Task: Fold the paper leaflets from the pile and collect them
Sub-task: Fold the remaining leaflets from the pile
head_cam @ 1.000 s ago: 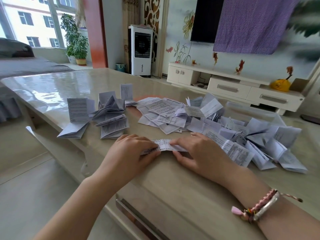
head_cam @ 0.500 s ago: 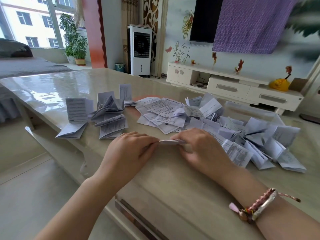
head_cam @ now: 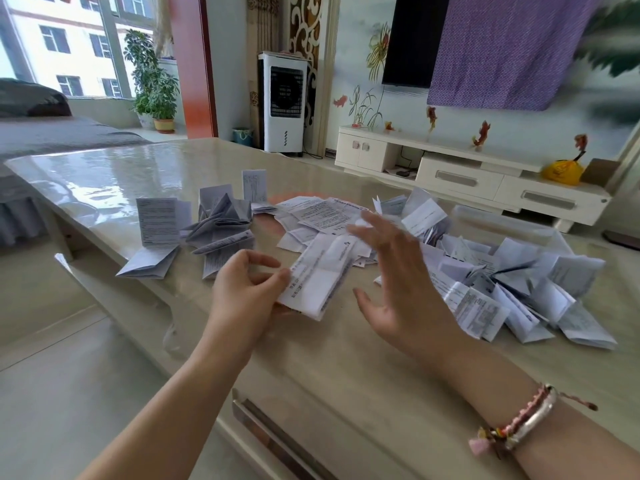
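Just one camera here, worn on the person's head, so there's no second view to overlap with. It looks forward and down across the table [head_cam: 346,358] from its near edge, close enough that both forearms run in from the bottom corners and the left hand [head_cam: 242,292] and right hand [head_cam: 398,289] sit about mid-frame. The lens is wide-angle: the edges bend and smear, worst at the top right. Past the far side of the table it takes in the TV cabinet [head_cam: 467,178] on the right and a window [head_cam: 69,46] far left.
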